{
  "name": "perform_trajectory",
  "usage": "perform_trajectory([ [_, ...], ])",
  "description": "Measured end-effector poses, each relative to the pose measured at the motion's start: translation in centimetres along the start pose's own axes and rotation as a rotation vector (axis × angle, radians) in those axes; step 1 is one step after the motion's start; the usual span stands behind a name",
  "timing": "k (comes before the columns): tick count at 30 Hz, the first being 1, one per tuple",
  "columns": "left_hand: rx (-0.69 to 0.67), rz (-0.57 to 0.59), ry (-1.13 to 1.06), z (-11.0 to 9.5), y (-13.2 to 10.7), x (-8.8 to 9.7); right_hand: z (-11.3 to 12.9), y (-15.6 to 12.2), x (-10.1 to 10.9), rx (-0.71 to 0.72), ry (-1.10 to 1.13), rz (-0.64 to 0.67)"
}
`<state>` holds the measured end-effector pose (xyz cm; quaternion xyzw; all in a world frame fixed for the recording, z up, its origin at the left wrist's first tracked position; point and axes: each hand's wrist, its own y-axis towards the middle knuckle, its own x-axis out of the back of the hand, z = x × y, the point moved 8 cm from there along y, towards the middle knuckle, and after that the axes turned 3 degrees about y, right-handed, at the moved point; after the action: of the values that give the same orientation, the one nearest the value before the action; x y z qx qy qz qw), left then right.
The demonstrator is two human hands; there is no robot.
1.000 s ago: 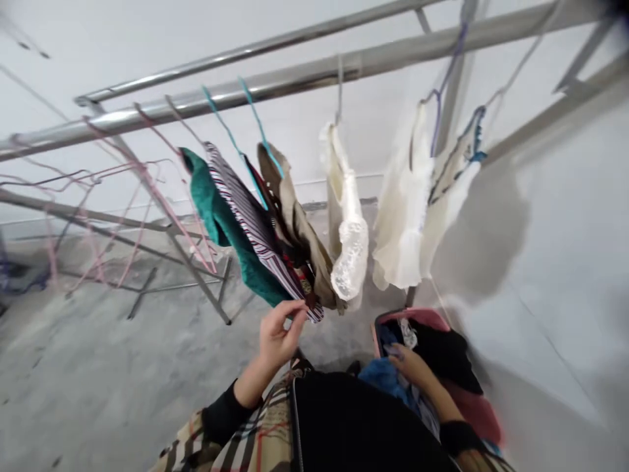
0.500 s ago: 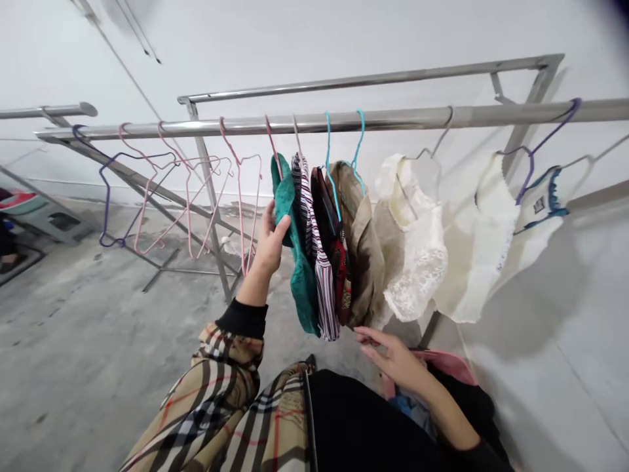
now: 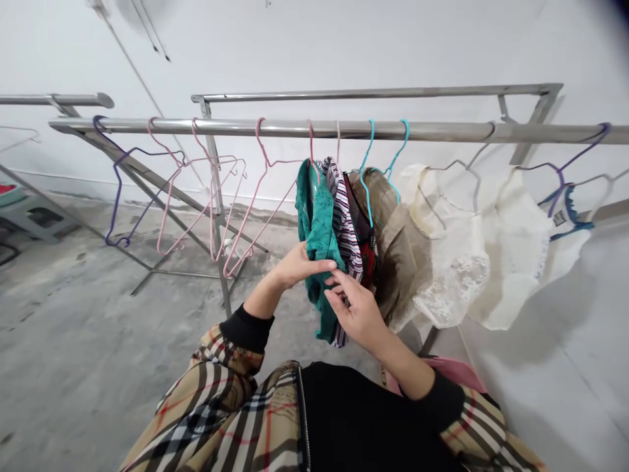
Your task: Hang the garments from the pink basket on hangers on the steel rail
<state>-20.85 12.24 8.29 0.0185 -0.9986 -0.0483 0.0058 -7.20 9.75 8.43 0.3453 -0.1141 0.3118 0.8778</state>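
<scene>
A green garment (image 3: 322, 226) hangs from a pink hanger (image 3: 311, 141) on the metal rail. My left hand (image 3: 295, 265) has its thumb across the front of this garment, the other fingers hidden behind the cloth; it appears to grip it. My right hand (image 3: 361, 314) is in front of the garment's lower part, fingers slightly bent and apart, fingertips close to my left thumb. I see nothing held in it. Just right hang a striped garment (image 3: 346, 229), a dark and red one (image 3: 368, 255) and a khaki one (image 3: 400, 262).
The metal rail (image 3: 223, 128) crosses the view before a white wall. Bare pink hangers (image 3: 268, 164) and a purple hanger (image 3: 115, 190) hang at left. White lace (image 3: 457, 275) and cream (image 3: 521, 255) garments hang right. A pink container (image 3: 455, 370) is low right; a grey stool (image 3: 44, 213) stands far left.
My right hand has risen leftward from below the khaki garment to the green one. My left hand has moved lower on the green garment, and its thumb now lies across the cloth.
</scene>
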Motion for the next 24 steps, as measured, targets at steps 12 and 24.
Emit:
perform_trajectory([
  [12, 0.016, -0.175, -0.082, -1.8, -4.1, 2.2, 3.2, 2.2, -1.3, 0.219, -0.024, -0.173],
  [24, -0.725, -0.904, 0.975, -4.6, -10.2, 3.3, 0.1, 2.8, -2.8, -0.015, 0.212, -0.018],
])
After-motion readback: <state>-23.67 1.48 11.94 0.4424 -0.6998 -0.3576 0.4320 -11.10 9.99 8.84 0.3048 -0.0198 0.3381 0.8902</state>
